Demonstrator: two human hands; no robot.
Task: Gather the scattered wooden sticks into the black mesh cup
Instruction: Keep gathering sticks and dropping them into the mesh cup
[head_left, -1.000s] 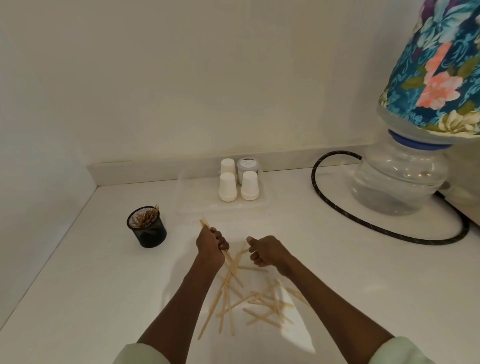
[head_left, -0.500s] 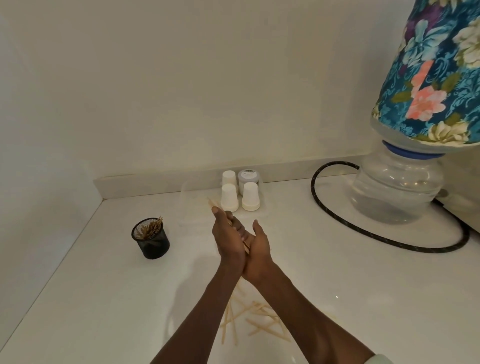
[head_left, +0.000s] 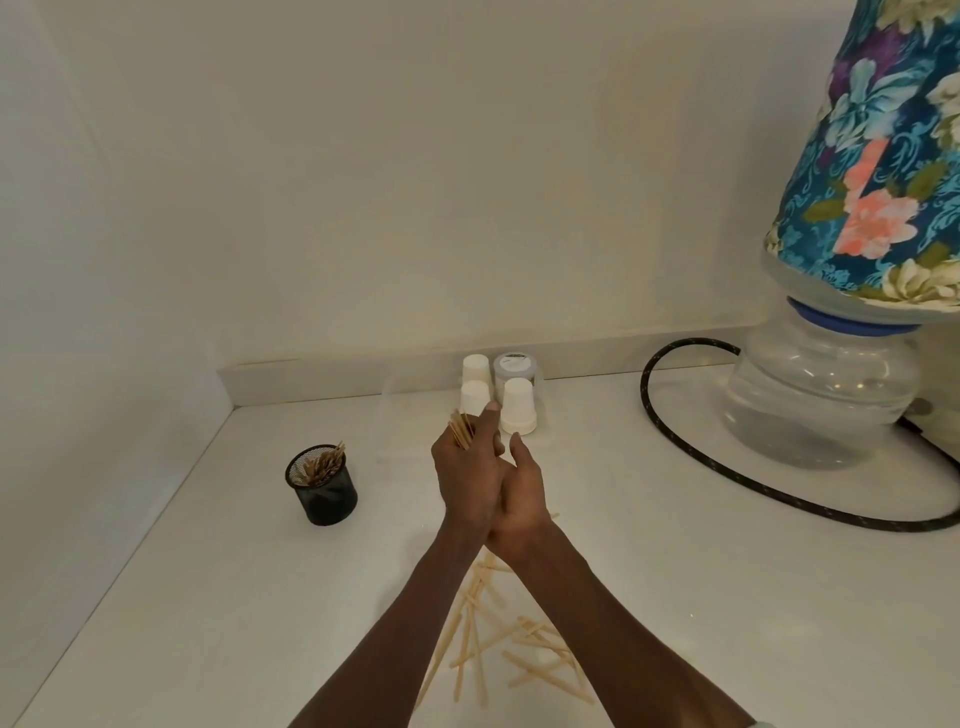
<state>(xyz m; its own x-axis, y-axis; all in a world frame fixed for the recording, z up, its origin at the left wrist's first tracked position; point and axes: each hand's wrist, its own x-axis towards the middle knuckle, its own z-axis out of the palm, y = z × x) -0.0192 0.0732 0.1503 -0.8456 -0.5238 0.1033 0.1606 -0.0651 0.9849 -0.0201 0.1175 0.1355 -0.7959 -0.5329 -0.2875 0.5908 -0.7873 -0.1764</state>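
The black mesh cup (head_left: 322, 491) stands on the white counter to the left of my hands, with several wooden sticks (head_left: 323, 461) upright inside it. My left hand (head_left: 465, 475) holds a small bundle of sticks (head_left: 460, 431) whose ends poke out above the fingers. My right hand (head_left: 519, 501) lies flat against the left one with its fingers straight. Both hands are raised above the counter, to the right of the cup. Several loose sticks (head_left: 498, 649) lie scattered on the counter under my forearms, partly hidden by them.
Upside-down white paper cups (head_left: 518, 408) and a lidded jar (head_left: 514, 366) sit in a clear tray (head_left: 395, 415) just behind my hands. A water bottle (head_left: 821, 400) with a floral cover stands at the right, and a black hose (head_left: 675, 447) loops in front of it. Walls close off the left and the back.
My hands lifted from the scattered pile and came together around a bundle of sticks. The left hand's grip has since shifted so the stick ends show above its fingers.
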